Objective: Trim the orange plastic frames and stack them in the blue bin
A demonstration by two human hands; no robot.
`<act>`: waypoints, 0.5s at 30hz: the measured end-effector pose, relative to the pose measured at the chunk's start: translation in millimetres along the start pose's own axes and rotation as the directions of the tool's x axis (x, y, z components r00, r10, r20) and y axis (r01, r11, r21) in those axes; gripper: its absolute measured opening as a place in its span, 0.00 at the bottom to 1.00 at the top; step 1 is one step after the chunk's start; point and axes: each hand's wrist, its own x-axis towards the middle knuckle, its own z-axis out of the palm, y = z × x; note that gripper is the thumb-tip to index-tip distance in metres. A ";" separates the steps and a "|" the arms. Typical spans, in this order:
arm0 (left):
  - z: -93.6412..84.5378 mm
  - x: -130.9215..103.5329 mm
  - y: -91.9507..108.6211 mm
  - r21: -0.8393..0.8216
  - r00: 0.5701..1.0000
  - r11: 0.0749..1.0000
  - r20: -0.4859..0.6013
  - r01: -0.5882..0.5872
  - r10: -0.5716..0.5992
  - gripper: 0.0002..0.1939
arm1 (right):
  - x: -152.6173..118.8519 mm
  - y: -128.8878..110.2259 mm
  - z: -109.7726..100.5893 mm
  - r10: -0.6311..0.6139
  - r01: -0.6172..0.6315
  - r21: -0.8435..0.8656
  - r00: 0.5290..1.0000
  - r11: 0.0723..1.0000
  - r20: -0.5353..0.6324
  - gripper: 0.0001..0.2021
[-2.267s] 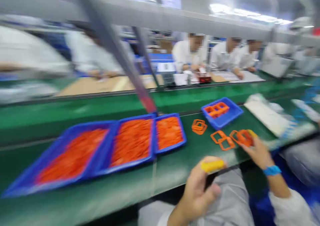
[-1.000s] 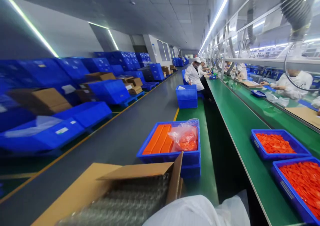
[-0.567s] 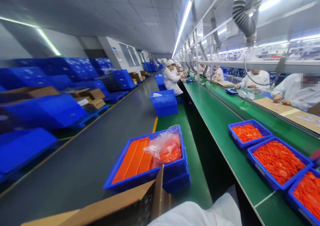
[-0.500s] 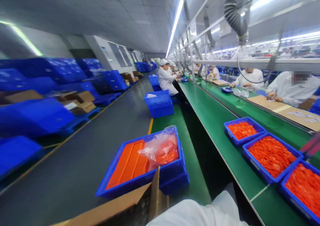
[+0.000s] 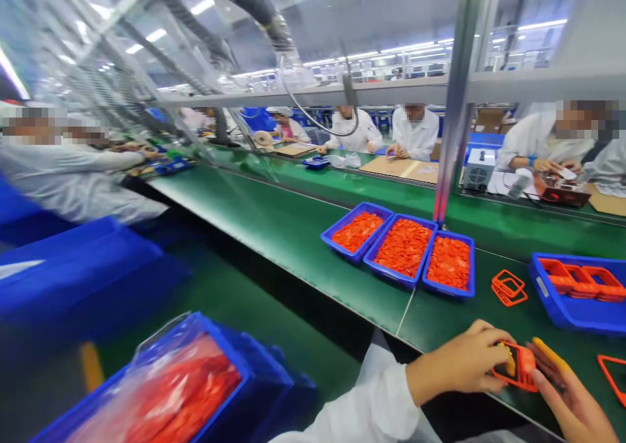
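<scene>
My left hand [image 5: 469, 358] is closed around a small stack of orange rectangular plastic frames [image 5: 525, 367], above the near edge of the green bench. A yellow finger cover shows through the frame opening. On the other side, my right hand [image 5: 570, 391] has its fingers stretched apart, a yellow cover on one, and its fingertips touch the stack's right side. Several loose orange frames [image 5: 509, 288] lie flat just beyond my hands. To the right, a blue tray [image 5: 581, 312] holds stacked orange frames. Another orange frame [image 5: 611, 371] is cut off by the right edge.
Three blue trays [image 5: 398, 274] of small orange pieces stand on the green bench [image 5: 274, 228]. A metal post [image 5: 452, 136] rises behind them. At lower left sits a blue crate [image 5: 264, 371] with a bag of orange parts. Co-workers in white [image 5: 415, 130] sit across the bench.
The view has swung right, from the aisle towards the bench. Both hands and the orange frames between them have come into sight; the cardboard box has left the view.
</scene>
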 end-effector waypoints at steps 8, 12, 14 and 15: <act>-67.0 -46.6 -6.4 0.021 0.995 0.999 -0.083 -0.049 0.050 0.22 | -6.5 -43.8 72.2 0.138 -0.244 0.372 0.947 0.896 0.291 0.36; -139.1 -89.8 -65.1 0.084 0.926 0.949 -0.263 0.303 -0.272 0.21 | -4.9 -42.4 95.2 0.165 -0.283 0.422 0.941 0.861 0.295 0.36; -181.9 -114.6 -108.9 0.122 0.844 0.872 -0.343 0.474 -0.411 0.20 | -3.5 -39.8 103.0 0.178 -0.310 0.429 0.931 0.849 0.319 0.37; -202.2 -126.5 -131.8 0.141 0.773 0.795 -0.383 0.591 -0.507 0.20 | -2.7 -38.2 105.9 0.183 -0.321 0.431 0.926 0.843 0.331 0.38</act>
